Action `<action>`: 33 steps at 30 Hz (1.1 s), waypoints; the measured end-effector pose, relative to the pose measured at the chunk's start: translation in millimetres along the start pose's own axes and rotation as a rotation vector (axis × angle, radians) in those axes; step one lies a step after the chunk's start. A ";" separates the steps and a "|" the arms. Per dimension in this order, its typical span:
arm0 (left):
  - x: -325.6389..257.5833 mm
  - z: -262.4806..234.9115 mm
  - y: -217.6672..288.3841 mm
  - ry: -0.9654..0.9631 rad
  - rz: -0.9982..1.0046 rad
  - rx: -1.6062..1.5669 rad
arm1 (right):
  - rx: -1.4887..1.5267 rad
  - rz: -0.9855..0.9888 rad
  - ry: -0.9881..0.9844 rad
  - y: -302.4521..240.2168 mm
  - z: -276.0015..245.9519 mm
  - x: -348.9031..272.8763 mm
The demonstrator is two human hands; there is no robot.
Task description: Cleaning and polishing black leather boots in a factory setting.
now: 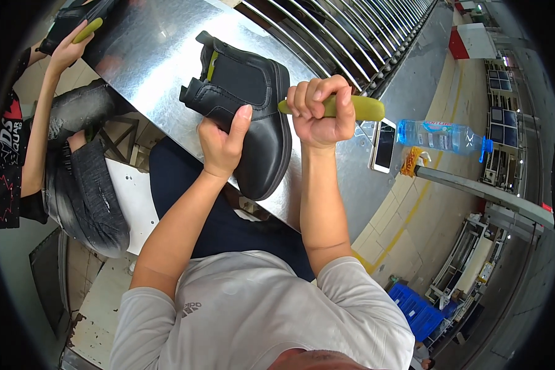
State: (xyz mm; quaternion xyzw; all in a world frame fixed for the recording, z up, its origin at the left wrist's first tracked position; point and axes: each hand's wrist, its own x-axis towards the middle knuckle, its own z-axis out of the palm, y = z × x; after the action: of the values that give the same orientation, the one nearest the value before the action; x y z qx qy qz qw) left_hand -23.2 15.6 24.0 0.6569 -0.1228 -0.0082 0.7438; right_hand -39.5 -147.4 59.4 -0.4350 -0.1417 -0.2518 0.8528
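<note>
Two bare forearms (324, 203) extended from a pale grey T-shirt (271, 296) toward a black ankle boot (262, 148), which was held over the metal table (148, 58), toe toward the wearer. The left hand (223, 145) had hold of it, thumb pressed on the upper, other fingers mostly hidden. The right hand (324, 114) was curled tightly round a yellow-green bar (369, 109), one end at the sole's edge; whether it pressed there could not be told.

Good handling likely depended on a firm left grip, so the boot would not twist, and on keeping the bar's blunt end low against the edge, sparing the smooth leather.

That leather had a soft sheen; the elastic panel (246, 80) looked matt and ribless, the bar dull and rounded. Beyond lay brushed, glaring metal, a glassy phone (384, 146), a clear bluish bottle (441, 137) on its side and a rack of slim rods (351, 37). Farther off stood a blue plastic crate (413, 308).
</note>
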 end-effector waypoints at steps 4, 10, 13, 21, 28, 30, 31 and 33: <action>0.3 -4.5 4.8 -0.041 -0.033 0.014 | -0.102 0.034 -0.235 -4.4 1.3 5.4; -4.9 3.2 0.6 -0.005 0.012 0.021 | -0.139 0.162 -0.260 -15.7 9.6 3.2; -3.1 -1.1 0.6 -0.021 -0.027 0.005 | -0.134 0.210 -0.296 -12.2 6.8 9.2; 1.4 4.2 -0.6 0.027 0.038 -0.048 | 0.042 0.062 -0.155 -26.4 12.9 -31.2; 4.2 2.8 -2.6 0.063 0.043 -0.075 | -0.350 0.056 -0.206 -38.0 53.8 -65.2; 3.9 4.4 -6.1 0.079 0.053 -0.072 | -0.325 0.046 -0.162 -36.3 64.5 -76.3; 4.4 4.4 -7.3 0.074 0.061 -0.066 | -0.464 -0.014 -0.184 -35.3 70.2 -80.8; 4.8 5.5 -9.9 0.083 0.076 -0.041 | -0.686 -0.141 -0.272 -31.9 80.8 -83.8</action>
State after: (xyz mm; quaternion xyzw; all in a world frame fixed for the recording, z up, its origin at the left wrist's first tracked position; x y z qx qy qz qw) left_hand -18.1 8.0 15.7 0.6362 -0.1167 0.0446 0.7614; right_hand -128.8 -71.8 89.2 -0.7141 -0.1907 -0.2825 0.6114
